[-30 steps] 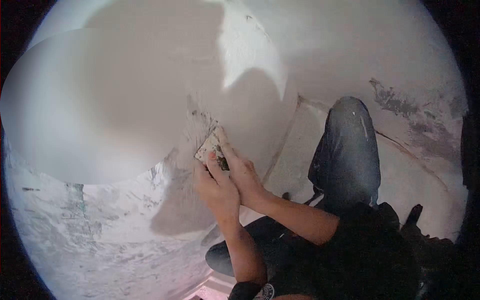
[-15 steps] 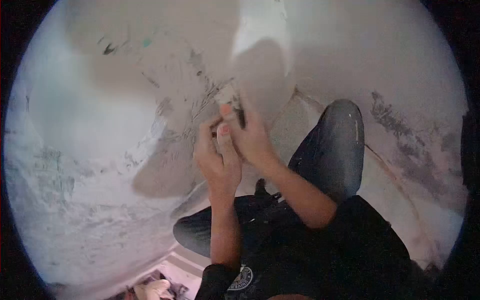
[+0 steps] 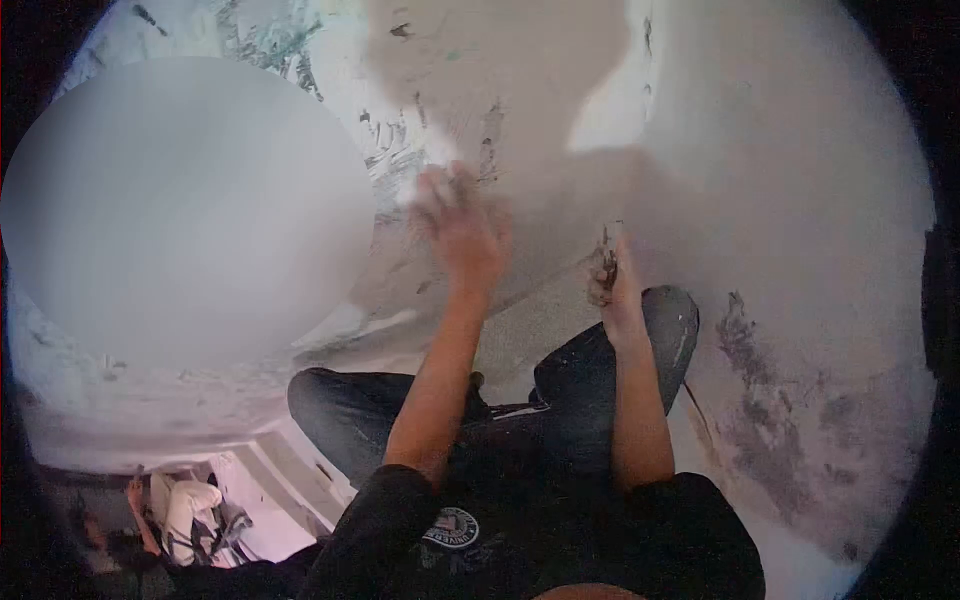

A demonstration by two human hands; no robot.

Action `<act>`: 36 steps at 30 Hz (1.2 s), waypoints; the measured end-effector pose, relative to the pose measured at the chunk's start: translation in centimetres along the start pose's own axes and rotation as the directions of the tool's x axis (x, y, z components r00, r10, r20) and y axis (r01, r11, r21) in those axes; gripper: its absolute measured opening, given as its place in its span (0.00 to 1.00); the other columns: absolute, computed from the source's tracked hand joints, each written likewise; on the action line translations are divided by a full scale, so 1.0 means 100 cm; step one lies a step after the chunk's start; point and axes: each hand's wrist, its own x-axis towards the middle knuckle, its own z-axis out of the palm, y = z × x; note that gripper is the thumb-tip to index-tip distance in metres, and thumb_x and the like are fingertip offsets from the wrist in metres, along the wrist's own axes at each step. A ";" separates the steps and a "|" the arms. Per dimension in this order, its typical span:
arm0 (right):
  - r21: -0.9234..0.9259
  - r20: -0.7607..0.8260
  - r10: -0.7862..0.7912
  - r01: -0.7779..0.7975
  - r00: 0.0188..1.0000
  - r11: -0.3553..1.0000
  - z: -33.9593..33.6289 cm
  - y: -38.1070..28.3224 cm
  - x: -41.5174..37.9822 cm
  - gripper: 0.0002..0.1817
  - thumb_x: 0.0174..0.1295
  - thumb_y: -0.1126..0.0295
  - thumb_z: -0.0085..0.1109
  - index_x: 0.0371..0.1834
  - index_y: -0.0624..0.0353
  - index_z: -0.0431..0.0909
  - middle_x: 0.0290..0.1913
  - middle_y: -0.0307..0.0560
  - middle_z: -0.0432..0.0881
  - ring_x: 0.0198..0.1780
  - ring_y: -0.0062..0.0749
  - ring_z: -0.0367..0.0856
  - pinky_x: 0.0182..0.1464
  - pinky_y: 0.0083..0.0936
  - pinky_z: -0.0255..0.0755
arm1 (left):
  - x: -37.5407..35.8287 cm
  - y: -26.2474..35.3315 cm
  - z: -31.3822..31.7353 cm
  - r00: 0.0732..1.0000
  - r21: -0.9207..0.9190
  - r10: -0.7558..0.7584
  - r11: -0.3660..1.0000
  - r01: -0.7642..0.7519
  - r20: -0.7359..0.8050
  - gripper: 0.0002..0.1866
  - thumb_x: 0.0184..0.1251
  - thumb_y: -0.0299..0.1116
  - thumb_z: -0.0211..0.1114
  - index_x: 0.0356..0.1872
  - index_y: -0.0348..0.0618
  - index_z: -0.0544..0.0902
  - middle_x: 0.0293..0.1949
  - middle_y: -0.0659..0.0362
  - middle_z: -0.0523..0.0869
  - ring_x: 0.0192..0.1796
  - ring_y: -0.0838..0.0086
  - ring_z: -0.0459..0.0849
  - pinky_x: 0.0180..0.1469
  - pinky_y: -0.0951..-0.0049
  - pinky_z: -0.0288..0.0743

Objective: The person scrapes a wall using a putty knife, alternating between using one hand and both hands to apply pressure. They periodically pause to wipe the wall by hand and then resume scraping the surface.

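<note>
My left hand [image 3: 465, 235] is raised in front of the pale, smeared wall [image 3: 490, 120], fingers spread and slightly smeared by motion, with nothing in it. Off to the right, my right hand [image 3: 625, 290] is closed around a small dark-smeared tool [image 3: 608, 258], held upright above my bent knee. Its thin tip points up at the wall; I cannot tell its exact kind. Shadows fall across the wall behind both hands.
My bent legs in dark jeans [image 3: 625, 375] are below my hands. A large blurred pale oval [image 3: 190, 210] covers the left of the view. At the lower left, a person in light trousers [image 3: 190, 510] appears beside a white ledge [image 3: 285, 475]. Dark stains [image 3: 755, 370] mark the right-hand surface.
My hands, close together before, have parted. The right has moved right and down with the tool; the left has opened and lifted slightly. The view has shifted, showing the oval and the person.
</note>
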 end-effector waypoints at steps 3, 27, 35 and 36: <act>0.030 0.108 -0.080 0.077 0.991 0.997 0.008 -0.002 0.012 0.23 0.73 0.38 0.49 0.43 0.47 0.73 0.24 0.27 0.64 0.21 0.13 0.56 0.24 0.16 0.50 | -0.028 0.005 0.015 0.843 0.042 0.499 0.855 -0.516 0.201 0.36 0.69 0.40 0.58 0.76 0.40 0.61 0.78 0.44 0.57 0.81 0.47 0.49 0.79 0.43 0.39; 0.022 0.105 -0.185 0.184 0.977 0.983 -0.009 -0.003 0.003 0.17 0.76 0.52 0.53 0.52 0.53 0.77 0.30 0.30 0.65 0.27 0.15 0.59 0.29 0.17 0.56 | -0.064 -0.054 -0.007 0.494 -0.345 0.337 0.935 -0.077 0.802 0.38 0.69 0.51 0.62 0.73 0.39 0.66 0.65 0.43 0.77 0.65 0.50 0.77 0.68 0.51 0.68; -0.268 0.365 -0.364 0.471 0.857 0.841 0.147 0.049 -0.061 0.26 0.79 0.56 0.46 0.67 0.68 0.69 0.54 0.49 0.79 0.53 0.33 0.78 0.60 0.29 0.71 | -0.036 -0.066 -0.101 0.829 -0.736 0.308 0.654 0.172 0.468 0.36 0.79 0.60 0.43 0.69 0.35 0.69 0.49 0.40 0.86 0.46 0.51 0.86 0.49 0.57 0.77; -0.276 0.356 -0.369 0.474 0.859 0.836 0.155 0.056 -0.059 0.26 0.79 0.56 0.46 0.67 0.68 0.69 0.54 0.49 0.79 0.53 0.33 0.78 0.60 0.29 0.71 | -0.031 -0.065 -0.111 0.860 -0.693 0.288 0.714 0.101 0.422 0.35 0.80 0.59 0.42 0.65 0.35 0.74 0.46 0.40 0.87 0.41 0.53 0.87 0.45 0.57 0.77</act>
